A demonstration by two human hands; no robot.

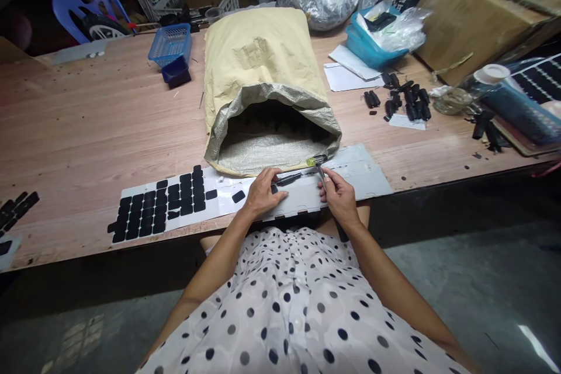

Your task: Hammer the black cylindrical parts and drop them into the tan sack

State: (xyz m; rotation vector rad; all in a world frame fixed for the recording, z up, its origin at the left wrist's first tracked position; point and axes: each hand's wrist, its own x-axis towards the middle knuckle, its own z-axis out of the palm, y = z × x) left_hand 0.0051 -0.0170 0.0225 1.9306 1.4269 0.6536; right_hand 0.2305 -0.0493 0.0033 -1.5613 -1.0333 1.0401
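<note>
My left hand (263, 194) rests on the pale board (363, 172), its thumb and index finger apart. Close to them are a rounded black piece (274, 189), partly covered by the hand, and a slim dark strip (289, 179). My right hand (339, 197) is closed around a slim silver tool (321, 174), whose exact kind I cannot make out. Just beyond its tip lies an object with a yellow-green handle (311, 161). Rows of rounded black pieces (146, 210) cover the left part of the board, and a single black piece (238, 196) sits nearer my left hand.
A wide-mouthed yellow sack (263, 41) lies right behind the board. Farther right are black parts (414, 99), a turquoise basket (368, 49), a plastic bottle (491, 74) and a cardboard box (473, 17). Blue baskets (170, 45) stand at the back left.
</note>
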